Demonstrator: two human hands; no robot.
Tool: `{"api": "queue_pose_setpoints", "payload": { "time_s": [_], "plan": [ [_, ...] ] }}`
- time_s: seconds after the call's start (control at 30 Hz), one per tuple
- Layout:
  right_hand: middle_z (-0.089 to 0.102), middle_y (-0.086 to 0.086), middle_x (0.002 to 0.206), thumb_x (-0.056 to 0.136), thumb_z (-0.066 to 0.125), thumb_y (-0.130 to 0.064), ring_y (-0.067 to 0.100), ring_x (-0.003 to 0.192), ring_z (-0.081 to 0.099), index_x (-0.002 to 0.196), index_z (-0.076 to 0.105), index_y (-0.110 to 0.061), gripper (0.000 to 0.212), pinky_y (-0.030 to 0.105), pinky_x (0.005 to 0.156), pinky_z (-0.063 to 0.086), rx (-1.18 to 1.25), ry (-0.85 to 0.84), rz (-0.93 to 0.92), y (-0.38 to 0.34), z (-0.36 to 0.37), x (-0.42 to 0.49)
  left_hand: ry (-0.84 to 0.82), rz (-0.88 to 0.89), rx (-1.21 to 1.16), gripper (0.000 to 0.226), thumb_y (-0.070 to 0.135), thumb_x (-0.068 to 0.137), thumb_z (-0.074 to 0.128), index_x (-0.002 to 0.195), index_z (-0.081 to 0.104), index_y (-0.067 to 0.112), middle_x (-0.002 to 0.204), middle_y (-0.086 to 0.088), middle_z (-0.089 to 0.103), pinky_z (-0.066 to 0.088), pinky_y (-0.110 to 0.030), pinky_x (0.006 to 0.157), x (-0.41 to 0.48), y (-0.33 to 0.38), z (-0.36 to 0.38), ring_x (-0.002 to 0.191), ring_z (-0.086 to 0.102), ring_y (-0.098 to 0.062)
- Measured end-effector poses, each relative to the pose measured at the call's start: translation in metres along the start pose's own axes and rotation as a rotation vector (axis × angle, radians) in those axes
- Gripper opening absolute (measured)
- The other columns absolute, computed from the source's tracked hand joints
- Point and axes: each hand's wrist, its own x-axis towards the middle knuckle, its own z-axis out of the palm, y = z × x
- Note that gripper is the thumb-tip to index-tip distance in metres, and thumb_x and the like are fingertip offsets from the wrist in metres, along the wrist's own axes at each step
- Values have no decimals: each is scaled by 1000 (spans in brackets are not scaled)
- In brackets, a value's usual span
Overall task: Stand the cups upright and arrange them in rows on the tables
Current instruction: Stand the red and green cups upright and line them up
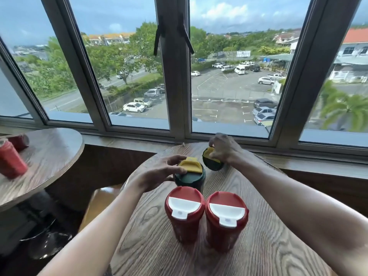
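Two red cups with white lids stand upright side by side on the round wooden table (268, 246): one on the left (184, 214), one on the right (226, 220). Behind them a green cup with a yellow lid (190, 175) stands upright, and my left hand (159, 173) grips its lid and side. Farther back a second green cup (212, 159) leans tilted toward me, held at its top by my right hand (223, 149).
A second round table (49, 156) stands at the left with two red cups, one upright-looking at the edge (11, 159) and one lying down (19, 141). A window sill (318, 162) and large window run behind both tables. A stool (99, 202) sits between them.
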Motion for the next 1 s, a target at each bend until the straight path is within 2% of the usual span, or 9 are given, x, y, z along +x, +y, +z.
{"api": "queue_pose_setpoints", "payload": {
  "time_s": [0.07, 0.23, 0.47, 0.63, 0.8, 1.0],
  "plan": [
    [65, 7, 95, 70, 71, -15, 22, 82, 61, 95, 74, -9, 26, 28, 68, 49, 55, 11, 8, 7, -17, -3, -12, 20, -4, 51, 26, 66, 79, 116, 69, 27, 119, -3, 67, 50, -35, 83, 0, 0, 0, 109, 62, -21],
    [73, 8, 103, 72, 73, -12, 15, 82, 58, 105, 76, -11, 33, 22, 70, 43, 91, -25, 17, 18, -51, -20, -49, 37, 16, 60, 31, 63, 79, 121, 66, 25, 125, -6, 65, 51, -34, 82, 0, 1, -2, 113, 61, -23],
    [73, 1, 84, 70, 74, -10, 12, 81, 60, 97, 80, -12, 27, 26, 71, 49, 189, -83, 60, 21, -69, -38, -53, 20, -5, 59, 33, 55, 81, 113, 67, 31, 116, 0, 68, 50, -35, 87, -3, 5, 1, 108, 62, -19],
    [78, 7, 91, 73, 77, -11, 12, 76, 66, 96, 80, -13, 23, 28, 74, 58, 335, -194, 81, 19, -78, -48, -60, 30, 7, 60, 34, 57, 80, 115, 65, 30, 120, -2, 66, 50, -34, 85, -5, 5, 2, 109, 61, -18],
    [78, 8, 94, 75, 77, -17, 12, 76, 66, 97, 80, -17, 22, 26, 74, 56, 347, -282, 81, 18, -77, -50, -56, 36, 7, 62, 33, 58, 80, 117, 65, 28, 122, -3, 66, 51, -33, 83, -6, 6, 2, 109, 62, -18],
    [78, 9, 97, 76, 76, -14, 12, 77, 65, 96, 79, -16, 20, 28, 75, 55, 408, -341, 72, 18, -76, -55, -53, 34, -3, 65, 34, 57, 80, 119, 65, 27, 120, -5, 67, 51, -34, 83, -6, 4, 3, 107, 63, -19]
  ]
}}
